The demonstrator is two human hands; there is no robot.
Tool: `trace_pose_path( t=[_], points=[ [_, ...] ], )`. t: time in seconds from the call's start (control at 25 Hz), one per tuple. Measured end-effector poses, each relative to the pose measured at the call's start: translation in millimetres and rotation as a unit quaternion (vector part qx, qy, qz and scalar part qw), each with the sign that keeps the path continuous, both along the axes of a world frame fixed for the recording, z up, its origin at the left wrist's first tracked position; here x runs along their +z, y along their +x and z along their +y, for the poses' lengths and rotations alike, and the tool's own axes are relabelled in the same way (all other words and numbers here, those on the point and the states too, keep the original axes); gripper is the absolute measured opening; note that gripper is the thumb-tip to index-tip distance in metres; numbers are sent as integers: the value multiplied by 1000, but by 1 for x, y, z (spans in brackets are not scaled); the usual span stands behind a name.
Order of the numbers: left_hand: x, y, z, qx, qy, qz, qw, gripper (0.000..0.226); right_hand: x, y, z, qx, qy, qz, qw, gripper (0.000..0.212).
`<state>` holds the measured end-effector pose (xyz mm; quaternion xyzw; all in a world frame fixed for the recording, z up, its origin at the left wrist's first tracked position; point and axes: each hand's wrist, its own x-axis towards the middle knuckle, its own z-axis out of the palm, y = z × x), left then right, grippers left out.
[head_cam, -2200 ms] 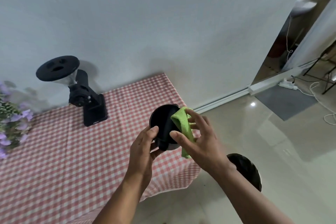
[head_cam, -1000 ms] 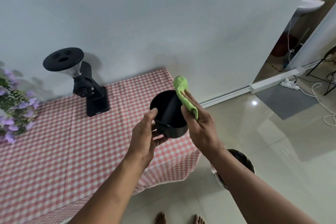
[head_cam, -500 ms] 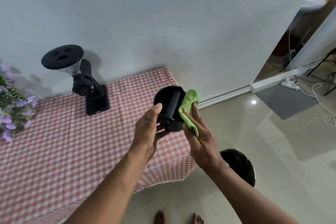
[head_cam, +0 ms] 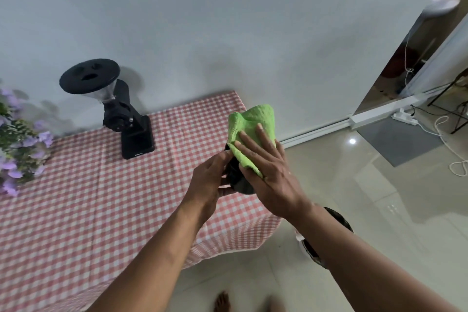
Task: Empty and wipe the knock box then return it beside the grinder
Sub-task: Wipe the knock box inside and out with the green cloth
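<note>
Nubby green cloth (head_cam: pixel 253 121), matt black knock box (head_cam: pixel 236 177), glossy floor tiles (head_cam: pixel 379 185).

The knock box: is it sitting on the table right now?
No, the knock box is held up in the left hand while the right hand presses a green cloth over it.

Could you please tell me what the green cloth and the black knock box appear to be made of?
The bright green wiping cloth looks like soft microfibre: matte, finely textured, folding limply over the right hand. The round black knock box, held by the left hand, looks like matte plastic or coated metal; too little shows to tell.
</note>
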<state>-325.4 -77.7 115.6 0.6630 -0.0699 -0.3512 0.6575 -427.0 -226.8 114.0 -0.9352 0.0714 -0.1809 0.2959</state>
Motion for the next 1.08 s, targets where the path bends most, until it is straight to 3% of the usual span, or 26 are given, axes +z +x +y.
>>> trace_pose_path(
  t=[0.08,0.16,0.4,0.48,0.68,0.8,0.88,0.96,1.08],
  points=[
    [0,3,4,-1,0,3,1000,34,-4,0,1,7,35,-28,999,50],
    [-1,4,6,9,-4,23,1000,37,-6,2,6,-22,130,-72,989,48],
    [2,14,18,69,-69,62,993,56,-19,-8,30,-32,106,-74,991,45],
    [2,19,23,69,-74,56,993,62,-16,-4,30,-55,56,-55,995,45],
    [7,48,41,82,-75,22,994,41,16,-2,21,-63,-114,-71,989,49],
    [13,51,42,58,-62,-3,996,33,23,15,28,0,-220,-20,975,51],
    [11,51,41,55,-57,0,997,31,19,30,21,50,-226,5,973,50],
    [14,53,40,51,-55,5,997,24,16,39,6,69,-221,-49,972,42],
    [16,54,34,41,-46,-10,998,26,19,52,-4,-44,-191,-180,964,22]
  ],
)
